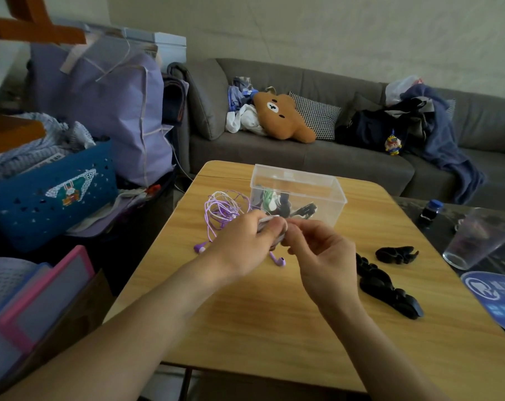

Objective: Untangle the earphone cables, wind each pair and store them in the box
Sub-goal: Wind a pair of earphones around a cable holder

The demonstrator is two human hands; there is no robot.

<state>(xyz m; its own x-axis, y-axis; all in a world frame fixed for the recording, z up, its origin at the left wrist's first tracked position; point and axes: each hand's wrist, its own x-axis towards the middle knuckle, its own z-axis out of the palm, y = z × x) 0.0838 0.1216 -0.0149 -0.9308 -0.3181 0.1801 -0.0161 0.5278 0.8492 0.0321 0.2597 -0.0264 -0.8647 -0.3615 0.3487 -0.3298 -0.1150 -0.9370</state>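
Observation:
A tangle of purple and white earphone cable (222, 211) lies on the wooden table (274, 314), with two purple earbuds (200, 249) hanging down near the table top. My left hand (242, 244) grips a wound white bundle of cable above the table. My right hand (323, 256) pinches the same bundle from the right, fingers curled. Behind the hands stands a clear plastic box (297, 180) holding green-white and black wound earphones. Two black clips (396, 254) lie to the right.
A long black clip strip (387, 287) lies at the table's right. A drinking glass (477, 241) and a dark bottle (430, 212) stand on the side table. A blue basket (51, 195), bags and folders crowd the left. A grey sofa (303, 157) is behind.

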